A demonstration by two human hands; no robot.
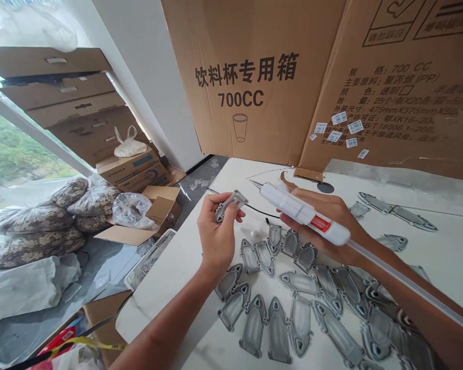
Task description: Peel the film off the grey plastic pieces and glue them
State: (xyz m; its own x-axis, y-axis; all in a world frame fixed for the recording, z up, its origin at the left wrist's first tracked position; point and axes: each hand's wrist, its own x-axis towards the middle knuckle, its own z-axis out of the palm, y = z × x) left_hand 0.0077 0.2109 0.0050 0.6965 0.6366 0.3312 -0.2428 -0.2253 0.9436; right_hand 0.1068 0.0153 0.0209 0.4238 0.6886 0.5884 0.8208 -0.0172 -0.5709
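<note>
My left hand pinches a small grey frame-like plastic part between thumb and fingers, above the white table. In my right hand is a white hot glue gun with a red switch. Its metal nozzle points left, near the part but apart from it. A long translucent glue stick runs out of its rear along my right forearm. Below both hands, several similar grey plastic parts lie spread over the table, some in joined pairs. A black cord passes behind my left hand.
A large cardboard box stands along the table's far side, with small labels stuck on it. On the left floor are an open carton, a white basket and bagged patterned goods. Stacked cartons stand by the window.
</note>
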